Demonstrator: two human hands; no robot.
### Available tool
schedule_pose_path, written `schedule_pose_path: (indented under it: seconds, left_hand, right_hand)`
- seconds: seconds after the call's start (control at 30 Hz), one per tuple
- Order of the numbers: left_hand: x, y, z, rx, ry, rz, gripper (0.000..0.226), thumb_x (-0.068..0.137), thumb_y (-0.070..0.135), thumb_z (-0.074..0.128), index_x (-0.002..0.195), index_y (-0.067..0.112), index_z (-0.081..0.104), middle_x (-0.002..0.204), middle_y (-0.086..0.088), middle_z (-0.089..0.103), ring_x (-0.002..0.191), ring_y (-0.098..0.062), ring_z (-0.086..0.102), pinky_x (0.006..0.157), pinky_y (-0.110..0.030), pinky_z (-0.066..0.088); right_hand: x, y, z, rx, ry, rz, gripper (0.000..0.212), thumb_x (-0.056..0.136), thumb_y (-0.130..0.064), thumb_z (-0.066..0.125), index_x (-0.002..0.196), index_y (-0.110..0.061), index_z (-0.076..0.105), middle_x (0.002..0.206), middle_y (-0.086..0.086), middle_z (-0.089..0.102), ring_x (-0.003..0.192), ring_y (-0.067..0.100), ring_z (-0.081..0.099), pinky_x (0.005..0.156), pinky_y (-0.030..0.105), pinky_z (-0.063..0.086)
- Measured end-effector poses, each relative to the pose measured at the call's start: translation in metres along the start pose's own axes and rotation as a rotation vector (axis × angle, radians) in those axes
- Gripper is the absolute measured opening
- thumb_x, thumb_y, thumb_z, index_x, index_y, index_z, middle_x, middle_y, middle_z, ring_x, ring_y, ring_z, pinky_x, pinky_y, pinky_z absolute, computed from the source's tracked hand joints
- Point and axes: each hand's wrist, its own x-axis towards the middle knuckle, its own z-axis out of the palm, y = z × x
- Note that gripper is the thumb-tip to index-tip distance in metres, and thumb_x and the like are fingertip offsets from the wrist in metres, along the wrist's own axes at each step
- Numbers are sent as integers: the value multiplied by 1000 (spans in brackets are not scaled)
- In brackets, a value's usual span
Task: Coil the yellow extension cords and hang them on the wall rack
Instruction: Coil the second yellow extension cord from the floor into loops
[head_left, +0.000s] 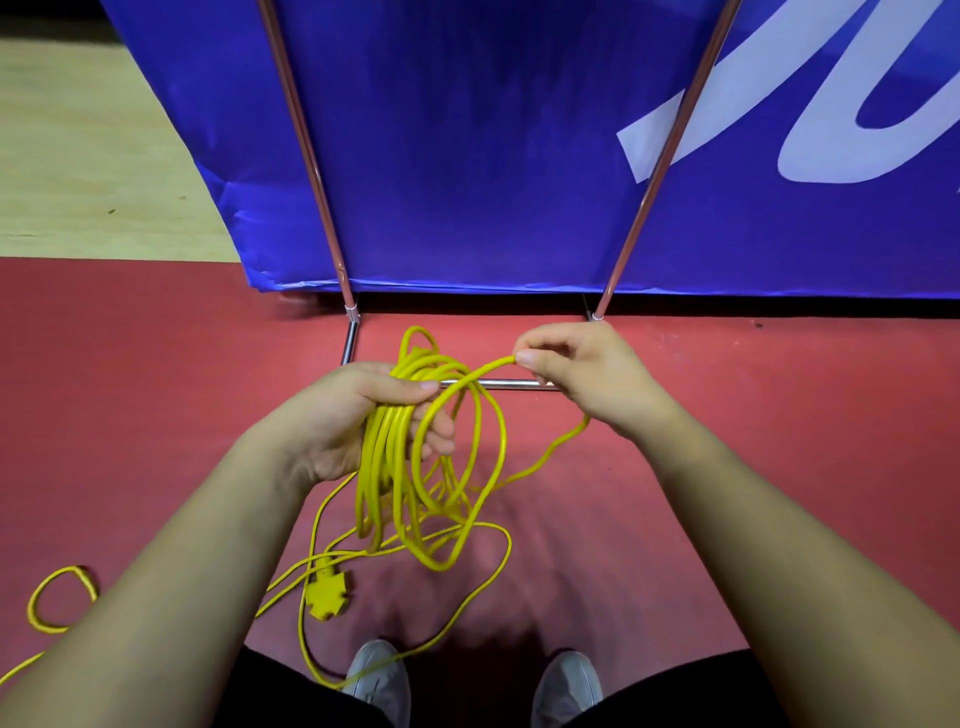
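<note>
1. A blue banner (467, 156) with white lettering fills the top of the view and hangs almost to the floor.
2. The red floor (779, 467) spreads under everything near the person. A patch of pale wood floor (78, 156) shows beyond it at the far left.
3. A shiny metal frame (306, 145) stands in front of the banner. Its 2 slanting poles come down to the red floor, and 1 low bar runs between them just behind the hands.
4. The yellow cord (395, 467) is partly gathered. Several loops hang as 1 bundle from the left hand, in front of the person near the middle of the view. Loose lengths trail from it down to the red floor and curve round towards the feet.
5. The left hand (358, 415) has its fingers curled round the top of the bundle, with the thumb laid over the strands.
6. The right hand (582, 374) pinches 1 strand between thumb and forefinger, held up just right of the bundle. That strand arcs back into the loops, and another length passes under the right wrist.
7. 2 grey shoes (379, 675) stand on the red floor at the bottom edge. A loose length crosses the toe of the left shoe.
8. A stray loop (57, 597) of yellow cord lies at the far left, partly behind the left forearm. I cannot tell whether it is the same cord.
9. A yellow cross-shaped socket block (324, 597) lies on the red floor below the bundle, ahead of the left shoe.
</note>
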Motion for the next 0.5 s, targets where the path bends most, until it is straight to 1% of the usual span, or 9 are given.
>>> schedule_pose_path:
  seconds: [0.07, 0.13, 0.17, 0.27, 0.3, 0.37, 0.4, 0.47, 0.5]
  left_hand:
    - [-2, -1, 3, -30, -37, -26, 18, 77, 9, 54, 85, -6, 60, 69, -23, 69, 61, -33, 71, 51, -31, 57]
    - [-2, -3, 7, -55, -44, -28, 23, 76, 10, 54, 91, -6, 60, 73, -26, 70, 65, -36, 71, 53, -32, 58]
    - [-1, -3, 7, -57, -39, -26, 25, 76, 11, 54, 91, -7, 61, 73, -26, 70, 65, -36, 71, 53, -32, 58]
    - [0, -4, 4, -34, -34, -5, 18, 77, 11, 56, 83, -4, 65, 65, -21, 67, 54, -30, 68, 47, -28, 54]
    - [0, -4, 1, -25, -48, 5, 15, 79, 11, 56, 80, -1, 64, 61, -17, 63, 48, -27, 63, 45, -26, 51]
    - [1, -6, -3, -46, -67, 28, 8, 83, 10, 54, 78, 4, 56, 56, -8, 50, 40, -19, 49, 42, -24, 43]
    - [2, -7, -5, -79, -66, 46, 7, 83, 10, 53, 77, 8, 51, 54, -4, 44, 38, -16, 43, 41, -23, 39]
    - [4, -6, -8, -161, -43, 97, 13, 83, 10, 51, 76, 14, 42, 52, 1, 38, 36, -10, 36, 42, -22, 34]
    - [5, -4, -9, -204, -28, 121, 15, 83, 11, 50, 75, 15, 39, 51, 3, 38, 36, -9, 35, 42, -21, 33]
  right_hand:
    - [2, -8, 3, -141, -51, -52, 14, 92, -10, 62, 79, -14, 66, 60, -15, 55, 58, -2, 46, 60, 15, 37]
    - [3, -15, 13, -242, -110, -90, 18, 92, -11, 61, 76, -18, 64, 57, -17, 54, 58, -3, 48, 60, 12, 35]
    - [3, -19, 19, -268, -136, -107, 19, 92, -12, 60, 74, -18, 64, 57, -14, 53, 56, -1, 47, 58, 14, 35]
    - [0, -29, 31, -290, -181, -122, 28, 93, -16, 60, 67, -25, 59, 59, -1, 52, 53, 5, 41, 56, 25, 36]
    - [-1, -31, 32, -280, -194, -119, 28, 94, -16, 60, 68, -25, 58, 60, 0, 52, 52, 6, 40, 54, 25, 36]
    - [-4, -31, 29, -181, -235, -62, 21, 95, -16, 60, 74, -16, 62, 60, -4, 52, 49, 3, 40, 49, 19, 35]
    - [-6, -29, 27, -110, -256, -6, 18, 95, -17, 60, 78, -12, 62, 59, -4, 52, 47, 4, 41, 48, 19, 35]
    - [-6, -17, 20, -23, -304, 105, 17, 93, -18, 64, 86, -3, 61, 60, 0, 55, 49, 11, 49, 50, 25, 43]
    - [-7, -9, 16, -17, -327, 143, 16, 91, -17, 66, 89, -2, 59, 61, 2, 57, 55, 15, 53, 56, 30, 47]
